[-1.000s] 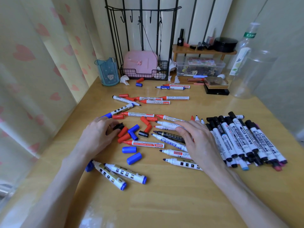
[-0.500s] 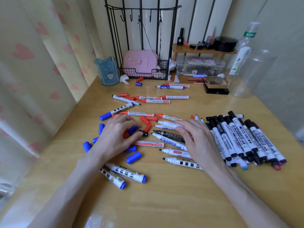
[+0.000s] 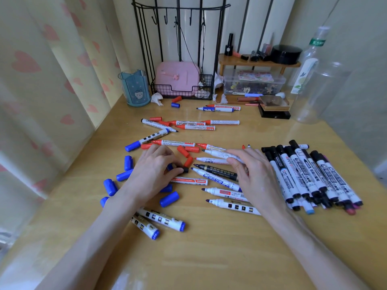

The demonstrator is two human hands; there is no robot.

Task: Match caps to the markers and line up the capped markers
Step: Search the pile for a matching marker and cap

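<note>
**Left hand on a black cap, right hand flat on loose markers**

Left hand [image 3: 152,173]: fingers curled tight, thumb and fingertips pinching a small black cap [image 3: 185,169] that sits on the table [image 3: 209,258] mid-centre. The rest of the palm is hidden, so whether it holds anything more cannot be told.

Right hand [image 3: 256,176]: fingers straight and spread, lying flat across the uncapped markers [image 3: 219,182], fingertips touching the upper white barrels. It grips nothing.

The uncapped markers lie roughly side by side between the two hands, tips pointing left. The capped markers [image 3: 301,174] are packed side by side just right of the right hand, black caps toward the far side. Blue caps [image 3: 110,186] are scattered left of the left wrist, near the curtain [image 3: 41,80]. Red caps [image 3: 183,151] lie just beyond the left fingers. Two blue-ended markers [image 3: 162,221] lie partly under the left forearm.

Edges: the curtain bounds the table on the left, a wall on the right. A wire rack [image 3: 182,88], a pen cup [image 3: 137,88] and a clear bottle [image 3: 320,84] stand along the back. Bare wood shows between the forearms toward the near edge, and in a strip behind the capped markers.

Surfaces: glossy yellow wood grain; smooth round plastic barrels with printed labels; stubby ribbed cylinder caps; thin black wire; see-through plastic bottle.
</note>
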